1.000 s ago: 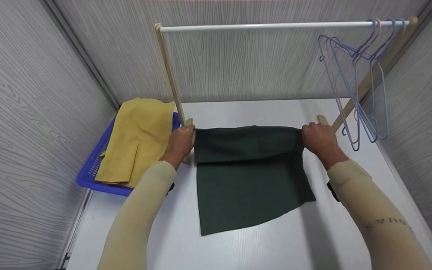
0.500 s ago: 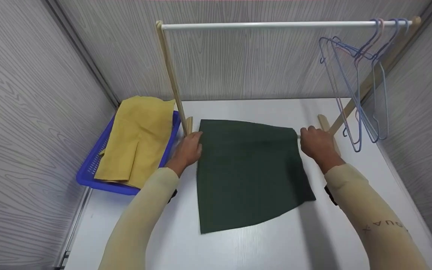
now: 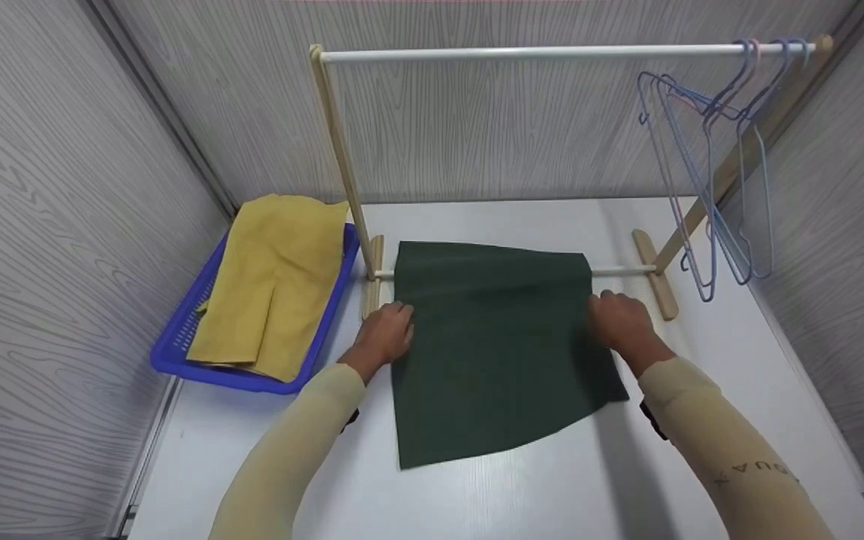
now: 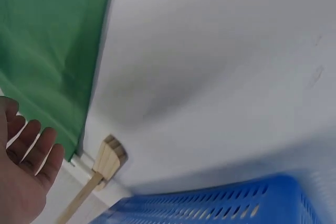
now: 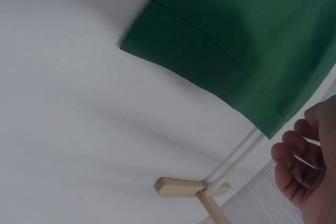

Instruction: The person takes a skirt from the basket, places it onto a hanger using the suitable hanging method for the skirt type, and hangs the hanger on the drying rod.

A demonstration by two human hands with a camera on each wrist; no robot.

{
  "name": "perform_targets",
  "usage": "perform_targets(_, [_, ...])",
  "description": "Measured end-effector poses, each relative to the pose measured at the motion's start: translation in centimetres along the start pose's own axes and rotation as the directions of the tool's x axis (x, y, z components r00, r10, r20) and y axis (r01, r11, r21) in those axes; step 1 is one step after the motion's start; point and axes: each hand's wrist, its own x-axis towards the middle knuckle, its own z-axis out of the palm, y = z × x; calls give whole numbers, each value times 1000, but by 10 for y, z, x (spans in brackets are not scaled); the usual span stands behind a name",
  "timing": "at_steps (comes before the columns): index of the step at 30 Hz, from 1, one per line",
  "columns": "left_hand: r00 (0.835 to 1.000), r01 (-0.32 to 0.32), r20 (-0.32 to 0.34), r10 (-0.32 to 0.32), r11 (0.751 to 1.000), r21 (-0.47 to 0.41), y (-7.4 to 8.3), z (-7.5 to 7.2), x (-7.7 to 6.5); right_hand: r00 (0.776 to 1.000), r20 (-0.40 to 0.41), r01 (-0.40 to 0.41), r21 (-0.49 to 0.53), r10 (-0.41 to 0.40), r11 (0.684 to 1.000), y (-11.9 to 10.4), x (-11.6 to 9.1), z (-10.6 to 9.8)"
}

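Observation:
A dark green cloth [image 3: 499, 360] with a hem seam [image 5: 194, 27] lies spread on the white table, its far end covering part of the rack's lower bar [image 3: 625, 270]. By its left edge is my left hand [image 3: 388, 331], fingertips over the cloth in the head view. In the left wrist view this left hand [image 4: 23, 182] has loosely bent fingers and grips nothing. My right hand [image 3: 622, 321] is at the opposite edge. The right wrist view shows the right hand [image 5: 315, 166] with relaxed, curled fingers and nothing in them. Whether either hand touches the cloth I cannot tell.
A blue plastic basket [image 3: 222, 379] stands on the left, holding a folded yellow garment [image 3: 267, 277]. The rack's white top rail [image 3: 552, 52] spans the back. Several blue and pink hangers [image 3: 714, 112] hang at its right end. A wooden rack foot [image 3: 664, 296] rests on the table.
The green cloth's folded-over far end was laid flat away from me, and both hands let go of it. Both hands then moved back toward me along its sides.

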Motion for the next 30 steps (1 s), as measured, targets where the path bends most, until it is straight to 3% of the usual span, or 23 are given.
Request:
perform_targets(7, [997,-46,57,42,996,72,11,21,-11,1000,26,15,-22,-14,1000,-5,-11,34])
perform_targets(12, [997,-38,66,32,994,100,18,40,-19,994,-50,90,-56,-93,994,-15,-21,60])
perform_targets(17, [999,-5,52,0,997,79,25,66,-27,979,-148,136,-24,-138,990,-32,-31,86])
perform_targets(23, [998,60,-30,-57,996,70,28,89,-37,971,-220,104,33,-95,994,-49,-34,104])
perform_targets(30, [992,61,-111,-55,997,44,17,92,-43,981,-192,46,73,-31,996,-58,-31,111])
